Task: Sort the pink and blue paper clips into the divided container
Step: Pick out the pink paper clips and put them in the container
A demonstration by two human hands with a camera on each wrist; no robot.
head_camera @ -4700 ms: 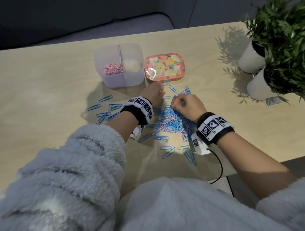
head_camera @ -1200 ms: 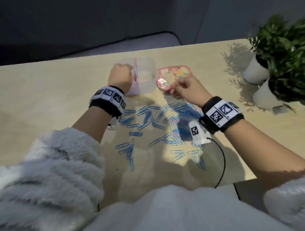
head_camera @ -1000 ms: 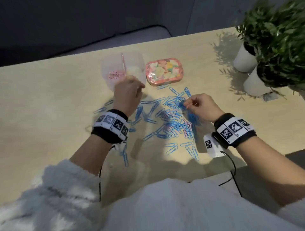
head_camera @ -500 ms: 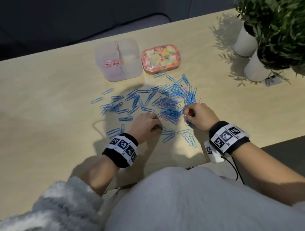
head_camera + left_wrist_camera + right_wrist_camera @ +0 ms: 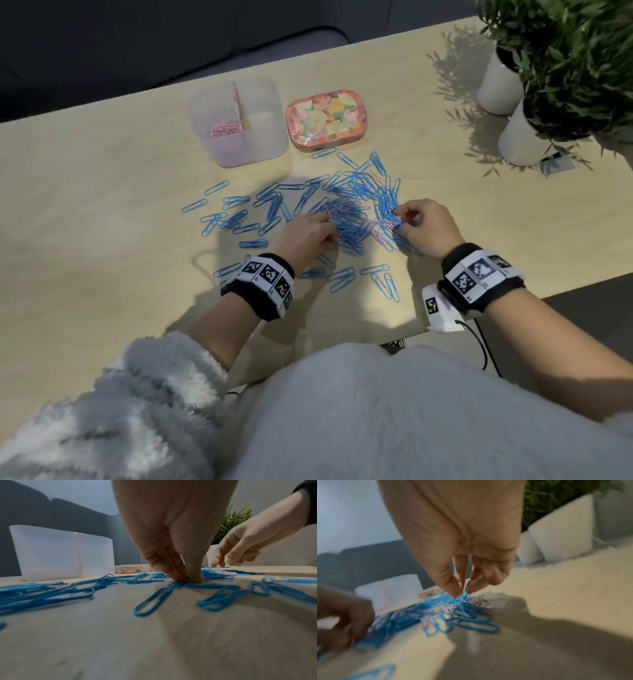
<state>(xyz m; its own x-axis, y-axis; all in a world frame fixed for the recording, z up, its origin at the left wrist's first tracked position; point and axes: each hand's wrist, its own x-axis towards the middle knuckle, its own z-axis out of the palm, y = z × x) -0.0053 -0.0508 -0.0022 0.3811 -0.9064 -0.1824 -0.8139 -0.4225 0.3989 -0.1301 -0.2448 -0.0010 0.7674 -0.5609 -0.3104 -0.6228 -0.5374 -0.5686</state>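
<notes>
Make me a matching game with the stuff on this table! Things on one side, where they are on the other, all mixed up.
Things:
1. pink paper clips
2. blue paper clips
3. flowery tin
4. white plant pots

Places:
A. far right part of the table
B. spread on the table by both hands
C. left compartment of the clear container
D. just right of the clear container

Pairs: 1-C, 2-B, 3-D, 4-A

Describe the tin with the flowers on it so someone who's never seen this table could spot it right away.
Start at the wooden table and look to its far side, past the spread of blue paper clips. There the clear divided container stands, and the floral tin lies just to its right. It is low, closed and rounded, pink-rimmed with a colourful flower pattern, unlike the taller see-through container.
</notes>
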